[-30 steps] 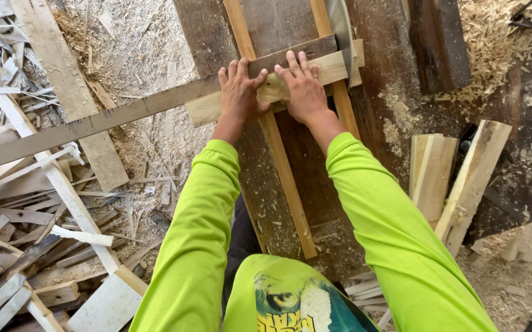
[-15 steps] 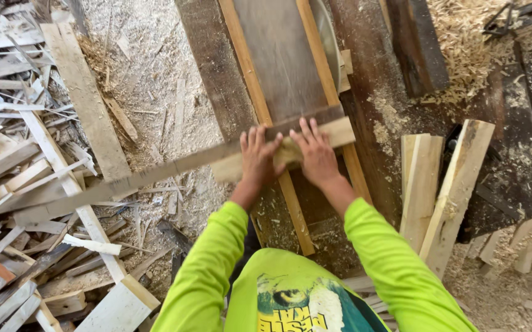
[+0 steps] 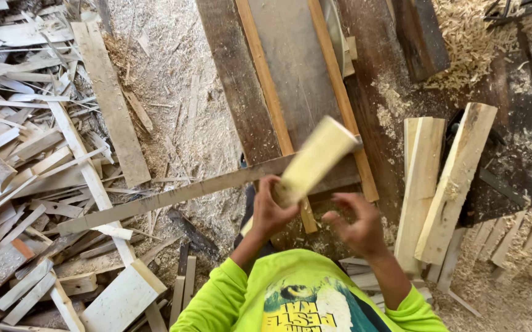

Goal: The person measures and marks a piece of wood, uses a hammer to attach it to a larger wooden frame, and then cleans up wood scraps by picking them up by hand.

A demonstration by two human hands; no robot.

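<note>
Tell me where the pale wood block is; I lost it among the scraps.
In the head view the block is centre frame, lifted in the left hand, over the long grey strip and the table's orange rails. The right hand is open beside it.

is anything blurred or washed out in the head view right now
Head view: the right hand is smeared by motion blur, fingers indistinct; the pale wood block held in the left hand is slightly soft at its upper end. The scrap wood pile and the sawdust are sharp, in even daylight with soft shadows. Straight planks bow slightly near the frame edges.
</note>
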